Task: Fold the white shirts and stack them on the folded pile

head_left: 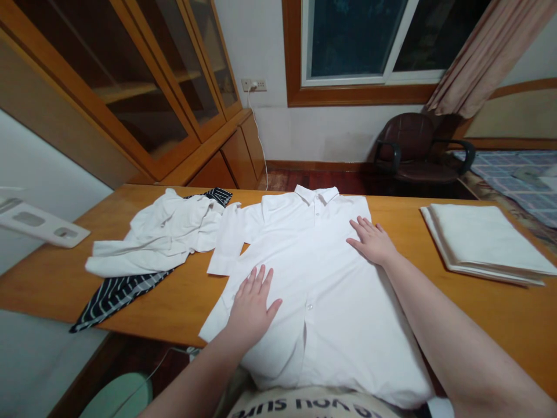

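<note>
A white button-up shirt (300, 249) lies front up on the wooden table, its collar at the far edge and its hem hanging toward my body. My left hand (255, 305) rests flat on the shirt's lower left part, fingers stretched out. Farther up, my right hand (372, 239) lies on the shirt's right side near the shoulder, fingers spread. One short sleeve sticks out to the left; the right sleeve cannot be seen. Neither hand grips the cloth.
Crumpled white clothing (169, 232) lies over a black-and-white striped cloth (124, 296) on the left of the table (187, 302). Folded white sheets (487, 238) are stacked at the right. A green stool (119, 395) stands below; an office chair (411, 145) is beyond.
</note>
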Tool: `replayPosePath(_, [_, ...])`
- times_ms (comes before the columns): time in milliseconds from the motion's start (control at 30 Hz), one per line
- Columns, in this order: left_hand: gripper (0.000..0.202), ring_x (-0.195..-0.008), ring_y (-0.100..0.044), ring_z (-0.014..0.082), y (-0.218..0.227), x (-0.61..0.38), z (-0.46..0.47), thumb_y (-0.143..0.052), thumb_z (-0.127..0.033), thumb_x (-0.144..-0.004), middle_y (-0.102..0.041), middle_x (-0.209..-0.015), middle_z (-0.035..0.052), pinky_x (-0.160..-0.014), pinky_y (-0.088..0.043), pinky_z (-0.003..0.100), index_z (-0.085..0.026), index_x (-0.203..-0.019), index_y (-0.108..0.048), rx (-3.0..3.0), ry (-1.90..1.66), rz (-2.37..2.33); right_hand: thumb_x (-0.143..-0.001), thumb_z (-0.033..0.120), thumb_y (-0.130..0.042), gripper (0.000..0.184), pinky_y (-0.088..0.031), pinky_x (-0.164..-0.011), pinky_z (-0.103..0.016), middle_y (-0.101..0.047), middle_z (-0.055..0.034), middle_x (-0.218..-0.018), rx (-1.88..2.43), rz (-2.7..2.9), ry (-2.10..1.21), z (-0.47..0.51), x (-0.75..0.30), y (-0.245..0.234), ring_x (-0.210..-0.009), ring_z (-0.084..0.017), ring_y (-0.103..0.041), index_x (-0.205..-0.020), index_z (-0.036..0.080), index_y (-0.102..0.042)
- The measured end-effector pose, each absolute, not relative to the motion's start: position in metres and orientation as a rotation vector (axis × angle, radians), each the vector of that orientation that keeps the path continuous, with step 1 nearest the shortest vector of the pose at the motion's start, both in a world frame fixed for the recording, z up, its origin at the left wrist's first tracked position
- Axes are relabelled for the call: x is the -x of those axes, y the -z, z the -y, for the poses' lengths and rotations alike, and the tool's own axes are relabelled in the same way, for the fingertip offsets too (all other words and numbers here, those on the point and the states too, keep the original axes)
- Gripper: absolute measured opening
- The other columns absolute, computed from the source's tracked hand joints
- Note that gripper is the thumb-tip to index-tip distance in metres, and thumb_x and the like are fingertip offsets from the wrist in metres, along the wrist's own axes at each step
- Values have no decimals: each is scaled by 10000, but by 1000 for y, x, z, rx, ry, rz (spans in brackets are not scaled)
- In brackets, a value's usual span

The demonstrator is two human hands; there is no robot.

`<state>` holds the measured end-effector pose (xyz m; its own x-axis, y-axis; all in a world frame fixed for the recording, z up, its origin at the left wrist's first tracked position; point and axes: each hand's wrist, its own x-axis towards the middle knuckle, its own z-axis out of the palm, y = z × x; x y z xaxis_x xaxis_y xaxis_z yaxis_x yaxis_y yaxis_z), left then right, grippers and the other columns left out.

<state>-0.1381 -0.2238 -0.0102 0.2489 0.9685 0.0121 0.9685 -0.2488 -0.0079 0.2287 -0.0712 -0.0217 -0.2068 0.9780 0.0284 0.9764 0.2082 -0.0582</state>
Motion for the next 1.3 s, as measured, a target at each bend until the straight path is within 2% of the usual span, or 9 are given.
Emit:
replayPosePath(267, [684,-1393,-247,257,-15,157,226,-473,-449,-838,-259,-1511,124,-1104,-287,405,-138,-1433,-341,2686,-207,1924,-887,627,-262,704,-188,-1107,-495,-240,-95,-1530,1957,2407,-33,70,-228,21,-1402,-248,-213,-1457,217,-307])
replayPosePath(367, [574,-1326,-390,232,-43,157,214,-442,-412,-861,-409,-1445,106,-1064,-351,373,-158,-1376,-439,2798,-277,1978,-890,625,-246,708,-192,-1104,-499,-237,-97,-1531,1963,2418,-34,71,-226,20,-1404,-244,-207,-1459,209,-303])
replayPosePath(433, [501,-1263,-472,208,-58,151,200,-401,-391,-891,-506,-1377,88,-1052,-367,353,-171,-1332,-492,2819,-163,1975,-891,625,-244,707,-194,-1104,-500,-240,-96,-1530,1965,2417,-36,71,-226,20,-1405,-243,-205,-1460,209,-300])
replayPosePath(533, [518,-1351,-346,204,-57,135,174,-401,-384,-902,-385,-1469,69,-1105,-287,376,-198,-1384,-419,2833,117,1806,-892,620,-258,702,-193,-1107,-495,-241,-97,-1529,1963,2408,-36,72,-226,20,-1405,-242,-202,-1460,210,-301])
replayPosePath(633, [612,-1413,-190,229,-31,123,154,-408,-371,-902,-227,-1535,104,-1129,-212,425,-160,-1458,-264,2798,122,1741,-893,614,-266,698,-190,-1109,-494,-240,-95,-1530,1958,2411,-43,72,-227,20,-1405,-245,-202,-1459,208,-305])
replayPosePath(800, [628,-1417,-163,263,6,130,152,-392,-451,-908,-235,-1535,77,-1135,-167,459,-183,-1461,-267,2720,-8,1768,-898,597,-274,682,-195,-1105,-509,-257,-90,-1524,1950,2402,-62,73,-226,16,-1399,-249,-220,-1456,207,-310])
replayPosePath(1033, [620,-1411,-189,276,2,136,177,-399,-459,-904,-247,-1530,79,-1128,-190,476,-201,-1457,-291,2593,10,1867,-907,566,-293,648,-215,-1090,-542,-294,-92,-1510,1961,2375,-98,73,-228,14,-1385,-259,-256,-1448,212,-322])
replayPosePath(1200, [634,-1412,-188,275,8,133,180,-381,-475,-902,-246,-1532,76,-1128,-194,475,-204,-1465,-274,2559,51,1875,-922,481,-341,540,-121,-1081,-620,-350,-116,-1481,1946,2318,-2,77,-212,6,-1385,-298,-246,-1375,203,-437])
replayPosePath(1300, [636,-1413,-185,274,10,134,179,-383,-480,-900,-255,-1530,76,-1130,-188,473,-207,-1464,-274,2559,72,1863,-922,447,-370,548,-141,-1101,-562,-303,-151,-1497,1734,2390,-70,93,-167,-5,-1398,-290,-212,-1389,164,-422])
